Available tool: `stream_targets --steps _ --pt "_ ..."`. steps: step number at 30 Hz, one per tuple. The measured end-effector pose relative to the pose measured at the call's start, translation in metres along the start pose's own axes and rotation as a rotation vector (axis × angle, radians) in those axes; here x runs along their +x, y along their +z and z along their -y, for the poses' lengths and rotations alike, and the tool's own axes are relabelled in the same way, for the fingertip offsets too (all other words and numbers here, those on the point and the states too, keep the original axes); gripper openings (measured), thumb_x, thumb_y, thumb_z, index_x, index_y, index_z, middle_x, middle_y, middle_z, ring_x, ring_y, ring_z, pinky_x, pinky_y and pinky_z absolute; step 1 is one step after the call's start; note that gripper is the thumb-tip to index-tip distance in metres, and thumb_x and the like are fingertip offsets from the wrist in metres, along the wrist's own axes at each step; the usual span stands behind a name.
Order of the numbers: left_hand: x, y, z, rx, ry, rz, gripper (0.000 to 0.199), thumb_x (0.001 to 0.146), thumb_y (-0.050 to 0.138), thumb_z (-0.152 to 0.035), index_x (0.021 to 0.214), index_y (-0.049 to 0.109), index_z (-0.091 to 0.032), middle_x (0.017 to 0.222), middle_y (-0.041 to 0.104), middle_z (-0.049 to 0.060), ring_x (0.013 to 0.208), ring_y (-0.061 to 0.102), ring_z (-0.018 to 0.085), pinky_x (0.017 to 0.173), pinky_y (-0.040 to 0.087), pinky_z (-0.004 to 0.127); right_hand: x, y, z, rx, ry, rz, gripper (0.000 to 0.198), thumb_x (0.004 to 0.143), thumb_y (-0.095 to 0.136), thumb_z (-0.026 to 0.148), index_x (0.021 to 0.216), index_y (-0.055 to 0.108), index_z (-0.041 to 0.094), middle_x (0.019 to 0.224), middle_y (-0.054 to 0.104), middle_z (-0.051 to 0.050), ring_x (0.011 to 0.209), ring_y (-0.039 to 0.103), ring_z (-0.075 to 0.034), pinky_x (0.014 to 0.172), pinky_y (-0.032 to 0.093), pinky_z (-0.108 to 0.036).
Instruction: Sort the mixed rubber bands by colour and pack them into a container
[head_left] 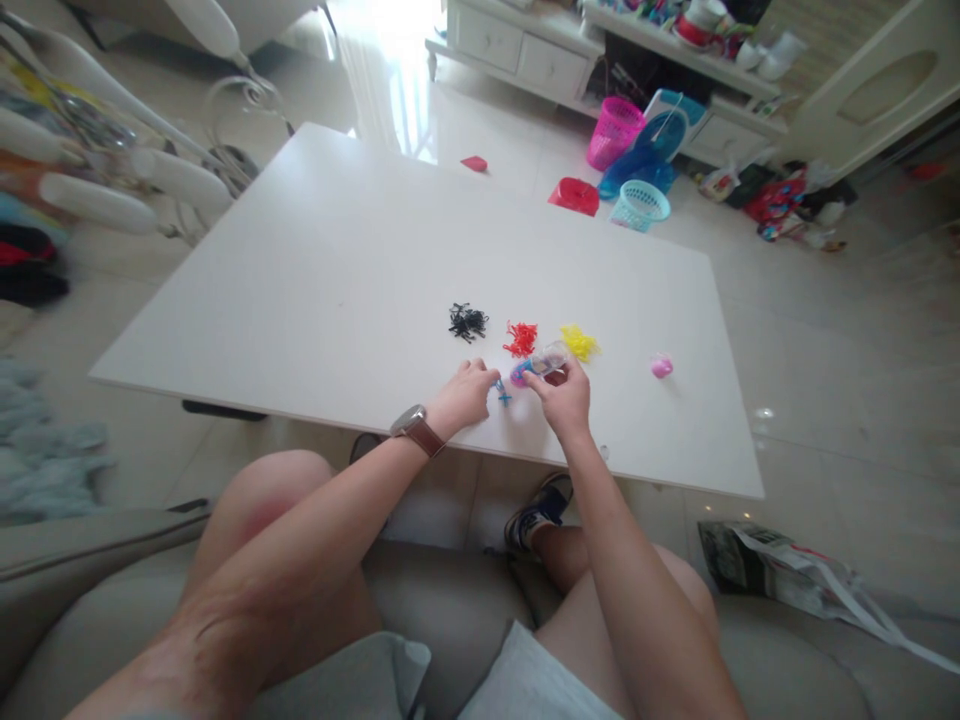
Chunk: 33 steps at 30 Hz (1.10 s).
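Tilted in my right hand (566,400) is a small clear plastic bottle (551,357) with blue pieces inside, its pinkish-purple end pointing left. My left hand (466,397), wearing a wristwatch, is curled low over the white table (360,270). A few small blue plastic pieces (503,395) show at its fingertips and on the tabletop just beside them; its pinch appears closed on one of them. Beyond my hands lie a pile of small black plastic pieces (468,322), a red pile (520,339) and a yellow pile (579,342). A pink rounded object (661,367) sits to the right.
A small clear object (604,452) lies at the table's near edge. Past the far edge, a red stool or bin (575,195), a light blue basket (640,205) and a pink basket (613,133) stand on the floor. A bag (787,565) rests on the sofa at right.
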<state>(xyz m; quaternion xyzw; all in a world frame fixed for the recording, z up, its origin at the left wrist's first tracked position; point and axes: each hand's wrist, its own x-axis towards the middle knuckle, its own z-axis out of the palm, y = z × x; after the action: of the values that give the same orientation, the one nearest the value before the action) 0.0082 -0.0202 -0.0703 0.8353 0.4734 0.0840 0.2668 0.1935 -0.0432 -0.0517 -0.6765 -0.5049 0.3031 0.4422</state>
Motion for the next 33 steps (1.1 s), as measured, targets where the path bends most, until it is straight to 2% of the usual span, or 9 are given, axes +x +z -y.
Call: stream_targets --steps 5,12,15,19,24,29,33 --pt "0.005 0.01 0.005 -0.002 -0.036 -0.02 0.044 0.071 0.064 -0.004 0.113 0.068 -0.016 0.112 0.06 0.013 0.104 0.057 0.027 0.092 0.048 0.036 -0.002 -0.004 0.006 -0.092 -0.008 -0.035 0.033 0.068 0.077 0.041 0.09 0.062 0.021 0.093 0.073 -0.006 0.087 0.069 -0.023 0.083 0.055 -0.039" --pt "0.013 0.021 0.011 -0.053 -0.069 0.013 0.023 0.08 0.055 -0.004 0.091 0.069 -0.017 0.092 0.068 0.01 0.091 0.062 0.024 0.084 0.048 0.033 -0.003 -0.006 0.015 -0.102 -0.022 -0.048 0.028 0.067 0.076 0.035 0.088 0.062 0.022 0.09 0.074 -0.006 0.088 0.068 -0.024 0.081 0.053 -0.037" --pt "0.013 0.021 0.011 -0.073 -0.078 0.008 0.021 0.08 0.057 -0.005 0.091 0.07 -0.017 0.09 0.07 0.009 0.088 0.063 0.023 0.08 0.047 0.033 -0.003 -0.007 0.015 -0.107 -0.014 -0.052 0.028 0.067 0.076 0.034 0.088 0.062 0.022 0.09 0.073 -0.006 0.088 0.068 -0.024 0.08 0.052 -0.037" --pt "0.013 0.01 0.009 -0.119 -0.094 -0.061 0.025 0.079 0.062 -0.005 0.1 0.07 -0.016 0.092 0.071 0.009 0.087 0.064 0.022 0.079 0.047 0.032 -0.003 -0.008 0.016 -0.106 -0.011 -0.063 0.028 0.067 0.076 0.033 0.088 0.062 0.022 0.09 0.073 -0.006 0.088 0.068 -0.025 0.081 0.052 -0.037" --pt "0.016 -0.004 -0.001 -0.32 -0.14 -0.128 0.017 0.077 0.071 -0.008 0.092 0.071 -0.016 0.083 0.071 0.005 0.075 0.063 0.017 0.07 0.046 0.028 -0.002 -0.008 0.016 -0.109 -0.015 -0.065 0.029 0.066 0.077 0.033 0.087 0.061 0.022 0.089 0.073 -0.006 0.087 0.068 -0.025 0.08 0.052 -0.037" --pt "0.02 0.002 -0.008 -0.446 -0.134 -0.198 0.015 0.073 0.078 -0.011 0.085 0.071 -0.015 0.077 0.07 0.003 0.073 0.063 0.015 0.068 0.047 0.026 -0.003 -0.008 0.016 -0.123 -0.015 -0.063 0.029 0.066 0.077 0.035 0.087 0.061 0.023 0.089 0.073 -0.006 0.087 0.068 -0.025 0.079 0.052 -0.037" --pt "0.021 0.007 -0.01 -0.424 -0.118 -0.165 0.011 0.076 0.077 -0.015 0.086 0.071 -0.015 0.082 0.072 0.005 0.076 0.064 0.017 0.073 0.05 0.029 -0.003 -0.008 0.016 -0.132 -0.014 -0.06 0.028 0.066 0.076 0.035 0.086 0.061 0.023 0.088 0.073 -0.005 0.087 0.068 -0.025 0.079 0.052 -0.037"
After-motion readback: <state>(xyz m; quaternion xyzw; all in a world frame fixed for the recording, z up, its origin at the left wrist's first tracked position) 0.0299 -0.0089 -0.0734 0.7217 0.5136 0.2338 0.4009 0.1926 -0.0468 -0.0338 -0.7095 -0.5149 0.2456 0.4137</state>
